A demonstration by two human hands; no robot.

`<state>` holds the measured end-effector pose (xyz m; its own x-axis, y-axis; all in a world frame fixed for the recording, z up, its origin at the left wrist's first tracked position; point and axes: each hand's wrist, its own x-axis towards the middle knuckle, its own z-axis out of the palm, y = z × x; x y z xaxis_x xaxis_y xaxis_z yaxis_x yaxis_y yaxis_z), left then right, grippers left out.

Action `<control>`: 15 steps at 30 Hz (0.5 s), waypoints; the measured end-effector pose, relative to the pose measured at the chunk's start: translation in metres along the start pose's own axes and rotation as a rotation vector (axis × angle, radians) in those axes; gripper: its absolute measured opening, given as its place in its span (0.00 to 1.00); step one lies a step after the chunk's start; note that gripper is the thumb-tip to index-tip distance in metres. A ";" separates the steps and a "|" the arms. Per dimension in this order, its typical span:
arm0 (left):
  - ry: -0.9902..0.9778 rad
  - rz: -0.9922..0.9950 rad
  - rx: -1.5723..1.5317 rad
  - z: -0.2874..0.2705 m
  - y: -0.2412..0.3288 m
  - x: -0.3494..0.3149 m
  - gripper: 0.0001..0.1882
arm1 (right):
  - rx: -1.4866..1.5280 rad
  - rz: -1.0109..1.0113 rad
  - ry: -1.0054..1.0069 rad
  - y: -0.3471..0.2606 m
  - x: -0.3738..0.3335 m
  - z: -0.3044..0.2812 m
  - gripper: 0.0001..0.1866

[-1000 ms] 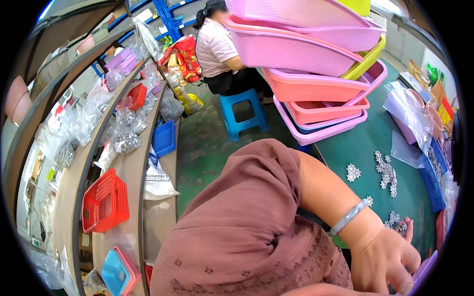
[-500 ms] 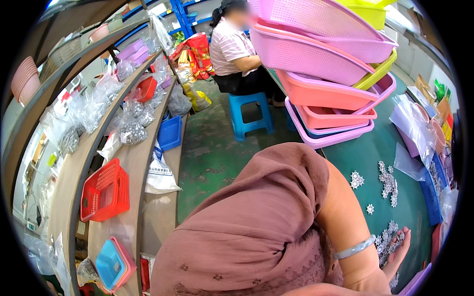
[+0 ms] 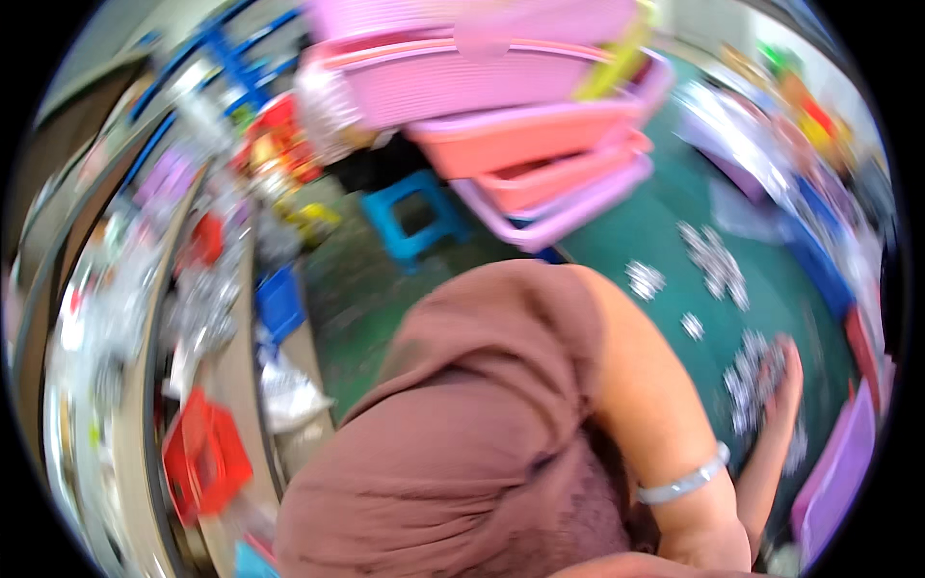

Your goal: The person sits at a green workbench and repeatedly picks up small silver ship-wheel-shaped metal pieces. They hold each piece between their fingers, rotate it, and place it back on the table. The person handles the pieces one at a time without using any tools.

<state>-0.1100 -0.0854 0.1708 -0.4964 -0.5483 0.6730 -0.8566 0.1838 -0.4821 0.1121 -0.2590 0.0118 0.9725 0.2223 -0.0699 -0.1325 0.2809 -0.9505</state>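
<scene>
On the green table [image 3: 655,332], small silver wheel-shaped metal pieces [image 3: 747,380] lie in a cluster. My right hand [image 3: 788,371] rests along its right side, fingers stretched out and a few pieces against the palm; blur hides how they touch. More of these silver pieces lie beyond in a long group [image 3: 715,265], a small round group [image 3: 645,279] and a single one [image 3: 692,326]. A light bangle circles the wrist of my left arm, which crosses from the brown sleeve. My left hand [image 3: 708,539] is at the lower edge, its fingers hidden.
Pink and coral plastic baskets [image 3: 525,140] are stacked high at the table's far left. A purple tray [image 3: 838,472] stands at the right, near a blue bin [image 3: 817,258] and clear bags. Shelves with bagged parts and a red basket [image 3: 202,458] line the left, beside a blue stool [image 3: 409,217].
The whole view has swung and blurred, so the table sits further left and higher. More of my right forearm shows. My right hand stays by the same cluster.
</scene>
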 end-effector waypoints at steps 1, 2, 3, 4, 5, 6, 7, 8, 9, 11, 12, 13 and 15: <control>-0.041 -0.038 0.003 0.004 -0.001 -0.005 0.06 | 0.017 0.135 -0.062 0.006 0.007 0.031 0.10; -0.023 -0.004 -0.015 0.005 -0.002 -0.011 0.06 | 0.033 0.135 -0.047 -0.001 -0.002 0.047 0.10; 0.024 0.067 -0.065 0.011 -0.010 -0.015 0.07 | 0.033 0.060 -0.015 0.005 0.007 0.022 0.11; 0.037 0.125 -0.098 0.016 -0.015 -0.019 0.07 | 0.057 0.100 -0.043 -0.001 0.002 0.017 0.13; 0.062 0.175 -0.137 0.021 -0.018 -0.021 0.07 | 0.102 0.116 -0.008 0.001 0.008 0.008 0.15; 0.126 0.203 -0.190 0.030 -0.019 -0.026 0.08 | 0.188 0.089 -0.112 0.005 0.011 -0.005 0.17; 0.438 0.027 -0.164 0.051 -0.013 -0.037 0.10 | 0.228 0.104 -0.093 0.005 0.012 0.004 0.19; 0.326 -0.109 -0.298 0.056 -0.013 -0.045 0.06 | 0.279 0.091 -0.140 0.004 0.012 0.000 0.22; 0.182 -0.235 -0.423 0.053 -0.016 -0.059 0.04 | 0.275 0.079 -0.131 0.003 0.014 0.000 0.23; 0.010 -0.406 -0.209 0.070 -0.029 -0.096 0.07 | 0.263 0.072 -0.102 -0.007 0.000 -0.004 0.27; 0.029 -0.616 -0.380 0.075 -0.037 -0.112 0.10 | 0.274 0.074 -0.115 -0.006 0.001 0.001 0.28; -0.025 -0.814 -0.329 0.078 -0.043 -0.132 0.11 | 0.280 0.075 -0.121 -0.007 0.001 0.002 0.30; 0.103 -1.333 -0.401 0.089 -0.051 -0.161 0.11 | 0.260 0.073 -0.125 -0.011 -0.004 0.008 0.32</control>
<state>0.0256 -0.0793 0.0374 0.7218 -0.4348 0.5384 -0.6591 -0.1948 0.7264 0.1078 -0.2558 0.0245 0.9296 0.3594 -0.0816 -0.2612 0.4862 -0.8339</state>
